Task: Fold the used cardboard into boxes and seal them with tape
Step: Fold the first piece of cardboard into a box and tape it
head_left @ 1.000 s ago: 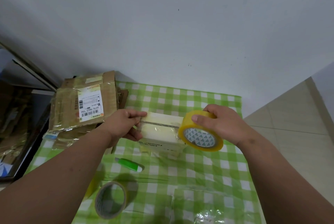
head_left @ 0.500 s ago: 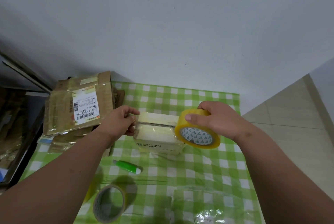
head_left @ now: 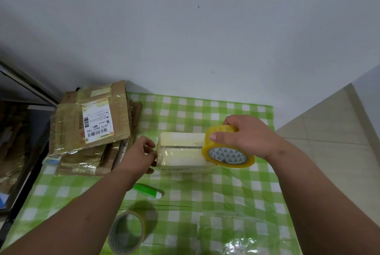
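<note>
Now we are laying tape along the top seam of the small pale box (head_left: 182, 152), which sits on the green checked tablecloth (head_left: 226, 189) between our two hands. Our right hand (head_left: 246, 137) is wrapped round the yellow tape roll (head_left: 227, 146), thumb on its near rim, at the box's right end, so the strip is drawn across the lid. Our left hand (head_left: 137, 155) is at the box's left end with fingers curled against the edge; it seems to pin the tape's free end there, though we cannot see the strip clearly enough to be sure. To do this well, we should keep the left end anchored, hold the tape taut and centred over the seam, and carry the roll down over the right side before cutting. A slack pull would likely wrinkle the strip. The green cutter (head_left: 148, 190) lies near, as does a spare tape roll (head_left: 126, 232); the flattened cardboard stack (head_left: 90, 129) waits at the left.
</note>
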### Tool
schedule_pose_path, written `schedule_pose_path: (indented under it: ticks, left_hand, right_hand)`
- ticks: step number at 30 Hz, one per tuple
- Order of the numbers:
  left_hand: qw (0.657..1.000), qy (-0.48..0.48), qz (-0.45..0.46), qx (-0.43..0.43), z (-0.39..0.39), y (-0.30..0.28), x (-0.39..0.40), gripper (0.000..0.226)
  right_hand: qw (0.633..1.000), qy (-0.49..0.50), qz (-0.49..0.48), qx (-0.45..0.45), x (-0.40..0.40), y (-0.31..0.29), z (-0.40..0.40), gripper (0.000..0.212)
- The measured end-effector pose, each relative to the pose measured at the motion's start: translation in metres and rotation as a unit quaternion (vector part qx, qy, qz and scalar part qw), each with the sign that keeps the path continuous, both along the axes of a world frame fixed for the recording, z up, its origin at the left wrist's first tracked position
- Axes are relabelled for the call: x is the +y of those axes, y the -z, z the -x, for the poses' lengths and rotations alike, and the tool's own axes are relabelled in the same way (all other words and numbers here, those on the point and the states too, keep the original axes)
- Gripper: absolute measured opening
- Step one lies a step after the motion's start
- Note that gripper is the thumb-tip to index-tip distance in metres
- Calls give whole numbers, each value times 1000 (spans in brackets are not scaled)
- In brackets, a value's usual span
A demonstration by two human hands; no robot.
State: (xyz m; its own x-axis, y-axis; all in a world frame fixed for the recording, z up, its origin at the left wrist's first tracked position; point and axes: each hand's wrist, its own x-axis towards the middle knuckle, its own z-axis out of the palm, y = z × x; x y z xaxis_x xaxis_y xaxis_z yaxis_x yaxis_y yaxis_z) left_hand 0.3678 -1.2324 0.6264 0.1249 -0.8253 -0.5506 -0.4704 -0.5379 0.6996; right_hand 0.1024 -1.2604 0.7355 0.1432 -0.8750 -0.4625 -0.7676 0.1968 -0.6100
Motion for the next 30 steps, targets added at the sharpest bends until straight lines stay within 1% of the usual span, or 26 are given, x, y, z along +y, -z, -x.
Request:
schedule_pose_path:
  ticks: [2, 4, 7, 8, 11, 12, 14, 16, 17, 18, 19, 20, 21, 22, 23, 24, 26, 27, 29, 30]
  left_hand:
    - [1000, -14, 20, -1, 4, 1, 5, 11]
    - [998, -16, 50, -31, 3, 0, 4, 12]
    - [995, 16, 55, -83, -1, -2, -1, 18]
    - [997, 14, 40, -72, -2, -6, -2, 21]
    - [999, -26, -23, 30, -2, -22, -7, 24]
    - [999, -12, -36, 30, -2, -27, -8, 24]
    - [997, 62, -31, -37, -1, -33, -8, 26]
    - [988, 98, -17, -117, 4, -31, -7, 27]
    - [986, 89, -7, -141, 6, -28, -6, 35]
    - [985, 70, 17, -155, 10, -27, -5, 50]
    - [982, 59, 60, -169, 13, -25, -4, 64]
    - [973, 77, 110, -190, 17, -24, -3, 73]
    - [956, 130, 153, -216, 21, -24, -2, 76]
    - [933, 207, 171, -242, 27, -22, -1, 77]
    - [907, 285, 164, -262, 34, -22, 0, 77]
    - [888, 341, 142, -274, 41, -20, 1, 75]
    - [877, 369, 99, -292, 49, -17, 2, 70]
    - [874, 373, 88, -300, 51, -15, 3, 73]
    - [866, 377, 77, -319, 53, -12, 4, 89]
    - [859, 381, 76, -333, 53, -10, 5, 95]
  right_hand:
    - [1000, 0, 3, -1, 0, 2, 1, 38]
    - [1000, 0, 7, -4, 0, 3, 0, 39]
    - [1000, 1, 16, -5, 1, 3, -3, 40]
    - [1000, 2, 18, -6, 1, 4, -4, 41]
    - [1000, 5, 24, -11, 1, 6, -4, 42]
    - [1000, 7, 24, -14, 1, 6, -3, 42]
    - [1000, 6, 24, -17, 1, 7, -3, 43]
    - [999, 4, 26, -18, 2, 7, -3, 42]
    - [999, 3, 28, -19, 3, 7, -3, 42]
    - [999, 2, 29, -23, 4, 7, -2, 42]
    - [999, 1, 31, -25, 5, 7, -2, 43]
    - [999, -1, 32, -28, 5, 8, -1, 44]
    - [999, -2, 31, -29, 6, 8, 0, 44]
    - [999, -2, 31, -31, 6, 8, 1, 44]
    - [999, -1, 31, -30, 7, 7, 1, 45]
    - [999, 1, 31, -32, 8, 7, 1, 45]
    - [999, 4, 32, -37, 8, 7, 1, 46]
    - [999, 3, 32, -35, 9, 6, 1, 45]
    - [998, 0, 28, -49, 9, 5, 3, 43]
    - [997, 9, 24, -72, 9, 6, 6, 42]
